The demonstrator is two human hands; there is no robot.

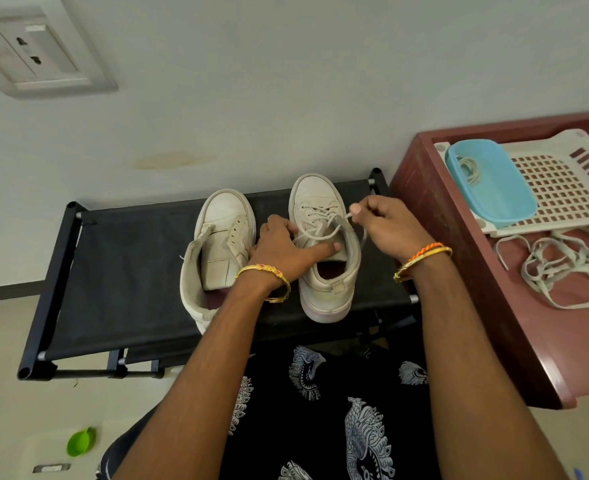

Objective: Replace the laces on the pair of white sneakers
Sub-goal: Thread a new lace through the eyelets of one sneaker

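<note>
A black fabric rack [120, 268] stands against a pale wall. Two white sneakers sit at its centre: an unlaced one [217, 251] at nine o'clock, a laced one [324, 247] at three. The left hand [282, 247] rests on the laced one's collar, fingers spread; the right hand [383, 223] pinches a lace [321, 233] end. Loose laces [563, 268] lie at three o'clock on a red table [459, 271], cut off by the frame.

Sneakers [324, 237] scuffed matt leather-like; rack [123, 271] top matt black cloth; tub [494, 183] glossy blue plastic; table [459, 254] smooth maroon.
</note>
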